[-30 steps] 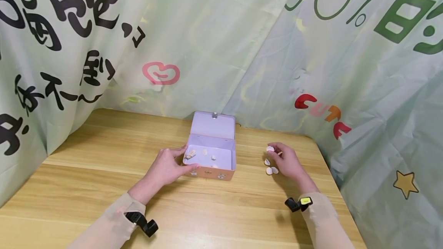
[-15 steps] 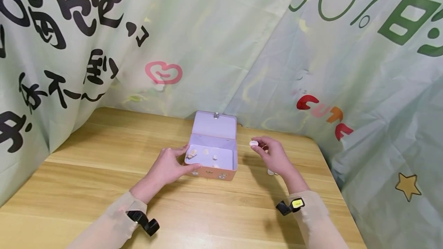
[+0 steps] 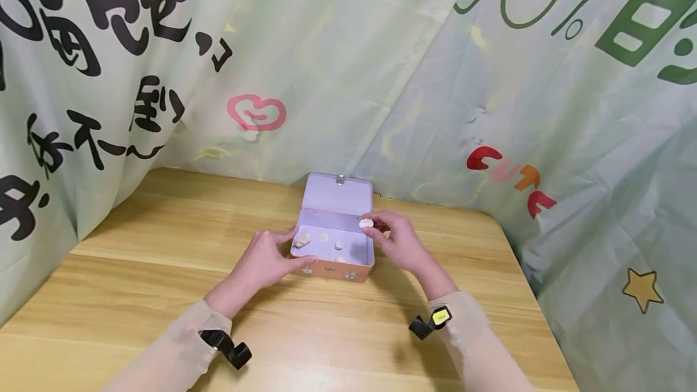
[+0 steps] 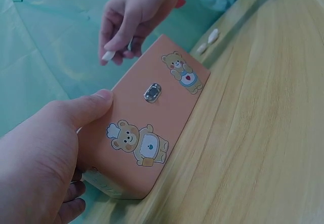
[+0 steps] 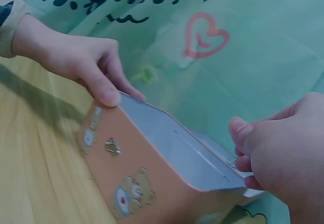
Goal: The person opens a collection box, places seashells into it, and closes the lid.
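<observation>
A small tin box (image 3: 330,271), orange outside with bear pictures and pale lilac within, stands with its lid (image 3: 337,192) raised at the back. My left hand (image 3: 261,262) grips its left side, thumb over the front rim. Between thumb and fingers, my right hand (image 3: 400,239) pinches a white seashell (image 3: 366,223) above the right end of the box. Inside lie a ribbed spiral shell (image 3: 302,241) at the left, a pale shell (image 3: 324,237) and a small whitish shell (image 3: 338,246). In the right wrist view the pinched shell is hidden behind the fingers.
White shells (image 4: 213,35) lie on the table right of the box, seen in the left wrist view; the right arm covers them in the head view. A printed curtain (image 3: 305,47) hangs behind the wooden table (image 3: 179,228). A metal clasp (image 4: 152,92) juts from the box front.
My right hand has picked up the white seashell from the table and carried it left to over the box. The left hand keeps its grip on the box, which stays in place.
</observation>
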Available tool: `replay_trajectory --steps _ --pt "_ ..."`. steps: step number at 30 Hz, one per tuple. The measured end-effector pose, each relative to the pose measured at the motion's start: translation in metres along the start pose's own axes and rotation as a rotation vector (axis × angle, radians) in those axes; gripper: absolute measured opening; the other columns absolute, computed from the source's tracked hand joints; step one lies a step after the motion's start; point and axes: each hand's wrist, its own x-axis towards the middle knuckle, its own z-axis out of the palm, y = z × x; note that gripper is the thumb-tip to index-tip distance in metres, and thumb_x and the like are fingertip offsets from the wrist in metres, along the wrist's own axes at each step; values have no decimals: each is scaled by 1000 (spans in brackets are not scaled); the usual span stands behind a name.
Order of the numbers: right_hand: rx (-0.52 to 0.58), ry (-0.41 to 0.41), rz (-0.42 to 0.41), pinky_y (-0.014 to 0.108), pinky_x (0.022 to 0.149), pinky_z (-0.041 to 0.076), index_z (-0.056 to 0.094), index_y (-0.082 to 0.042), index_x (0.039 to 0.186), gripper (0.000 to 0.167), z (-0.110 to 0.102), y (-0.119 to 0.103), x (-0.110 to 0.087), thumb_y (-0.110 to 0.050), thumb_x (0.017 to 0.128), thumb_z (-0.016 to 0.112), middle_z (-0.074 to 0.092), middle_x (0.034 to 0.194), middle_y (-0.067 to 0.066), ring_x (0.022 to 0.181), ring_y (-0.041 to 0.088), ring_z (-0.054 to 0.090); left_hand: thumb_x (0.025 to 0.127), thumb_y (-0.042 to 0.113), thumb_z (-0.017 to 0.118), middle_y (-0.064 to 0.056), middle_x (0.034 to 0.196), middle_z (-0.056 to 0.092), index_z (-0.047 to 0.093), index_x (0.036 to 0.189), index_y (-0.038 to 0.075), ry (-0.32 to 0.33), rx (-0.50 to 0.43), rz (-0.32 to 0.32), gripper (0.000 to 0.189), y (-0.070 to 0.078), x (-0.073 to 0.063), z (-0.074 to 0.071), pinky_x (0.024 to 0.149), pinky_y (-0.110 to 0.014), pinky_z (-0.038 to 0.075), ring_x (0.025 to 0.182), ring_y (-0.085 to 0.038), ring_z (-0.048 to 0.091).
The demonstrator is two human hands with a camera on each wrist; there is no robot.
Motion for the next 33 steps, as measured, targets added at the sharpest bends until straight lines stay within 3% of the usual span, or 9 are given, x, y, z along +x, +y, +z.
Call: replay_trajectory --steps 6,17,22,24,28,31,33 --pt "15 -17 -4 37 76 59 76 2 119 22 17 -5 8 -7 99 76 71 96 2 85 17 66 75 70 87 -25 142 56 59 145 2 7 -7 6 102 0 0 0 36 -27 34 36 -5 29" --pt "96 -48 68 44 72 58 81 -1 113 19 40 -3 24 -9 96 80 77 92 2 81 17 68 74 68 89 -27 138 59 60 145 3 17 3 5 100 0 0 -1 37 -29 37 37 -6 30" --pt "110 -40 90 37 69 56 82 -5 110 15 48 1 23 -9 95 81 77 88 -2 79 15 67 74 69 88 -31 108 72 60 146 4 17 12 3 100 0 0 1 38 -29 37 36 -6 31" --pt "110 -35 90 34 68 56 82 -5 109 14 50 1 24 -9 95 81 76 87 -2 79 15 66 74 69 88 -25 88 73 60 145 4 19 16 1 100 0 0 1 37 -29 35 36 -6 30" --pt "103 -28 76 28 65 53 82 -6 106 12 53 0 25 -9 95 82 75 85 -1 75 14 65 75 69 88 -11 70 66 60 145 5 19 24 4 99 -1 0 1 35 -27 33 35 -6 29" --pt "98 -27 68 26 61 51 82 -6 104 11 55 0 25 -10 94 82 73 82 -1 73 14 64 75 69 87 -19 78 70 60 145 4 20 23 12 99 -2 0 2 34 -27 33 34 -6 29" --pt "100 -29 62 25 59 51 82 -5 104 11 56 0 25 -9 93 83 73 81 -1 72 13 64 75 69 87 -28 93 73 60 145 3 23 21 19 99 -2 1 1 34 -27 34 34 -5 29"
